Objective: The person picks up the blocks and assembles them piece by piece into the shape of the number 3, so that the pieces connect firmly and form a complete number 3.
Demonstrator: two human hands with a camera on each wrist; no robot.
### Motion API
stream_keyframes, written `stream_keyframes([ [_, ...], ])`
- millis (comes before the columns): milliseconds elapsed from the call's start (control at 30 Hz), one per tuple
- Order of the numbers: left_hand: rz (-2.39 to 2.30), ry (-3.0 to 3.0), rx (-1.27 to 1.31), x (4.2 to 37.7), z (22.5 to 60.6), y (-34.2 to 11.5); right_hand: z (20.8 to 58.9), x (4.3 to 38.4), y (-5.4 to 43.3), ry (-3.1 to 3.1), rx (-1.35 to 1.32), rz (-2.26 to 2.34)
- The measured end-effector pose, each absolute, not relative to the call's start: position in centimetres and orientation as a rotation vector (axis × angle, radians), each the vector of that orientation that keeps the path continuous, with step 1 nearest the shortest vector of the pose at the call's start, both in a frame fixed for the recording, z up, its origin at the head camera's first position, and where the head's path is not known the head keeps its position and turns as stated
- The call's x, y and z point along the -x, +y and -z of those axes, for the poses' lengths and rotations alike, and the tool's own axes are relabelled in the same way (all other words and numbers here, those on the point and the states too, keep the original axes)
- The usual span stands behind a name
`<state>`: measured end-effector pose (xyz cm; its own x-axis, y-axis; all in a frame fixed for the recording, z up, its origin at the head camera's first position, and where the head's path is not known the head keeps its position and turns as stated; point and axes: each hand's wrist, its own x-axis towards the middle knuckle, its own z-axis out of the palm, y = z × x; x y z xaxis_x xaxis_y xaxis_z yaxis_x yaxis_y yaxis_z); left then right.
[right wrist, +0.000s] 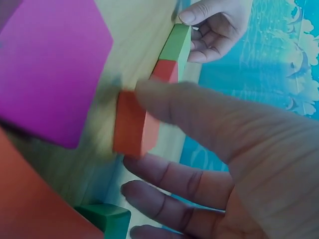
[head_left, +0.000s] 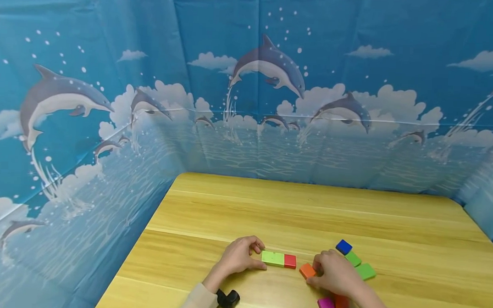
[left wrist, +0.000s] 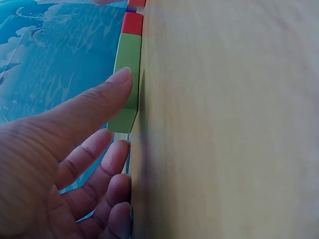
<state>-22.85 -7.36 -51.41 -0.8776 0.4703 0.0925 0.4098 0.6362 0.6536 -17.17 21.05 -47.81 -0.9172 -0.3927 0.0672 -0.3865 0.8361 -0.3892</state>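
Note:
A long light green block (head_left: 272, 258) lies on the table with a small red block (head_left: 290, 261) against its right end. My left hand (head_left: 240, 255) is at the green block's left end. Its thumb overlaps the block in the left wrist view, while the loosely bent fingers (left wrist: 118, 186) stay off it. To the right of the red block, my right hand (head_left: 335, 273) pinches an orange block (right wrist: 130, 124) between thumb and fingers. The orange block sits tilted relative to the green and red row, with a small gap between in the head view.
Beyond the right hand lie a blue block (head_left: 344, 247) and two green blocks, the larger (head_left: 366, 271) nearer. A magenta block (head_left: 327, 307) and another orange block (head_left: 341, 303) lie close below that hand. A dolphin-print curtain (head_left: 255, 145) surrounds the wooden table (head_left: 211, 207).

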Motion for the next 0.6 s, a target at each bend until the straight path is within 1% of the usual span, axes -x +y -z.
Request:
stream_keyframes([
  [600, -1.045, 2.765, -0.738, 22.7, 51.0, -7.4, 47.9, 18.9, 20.8, 2.976, 0.423, 0.754],
])
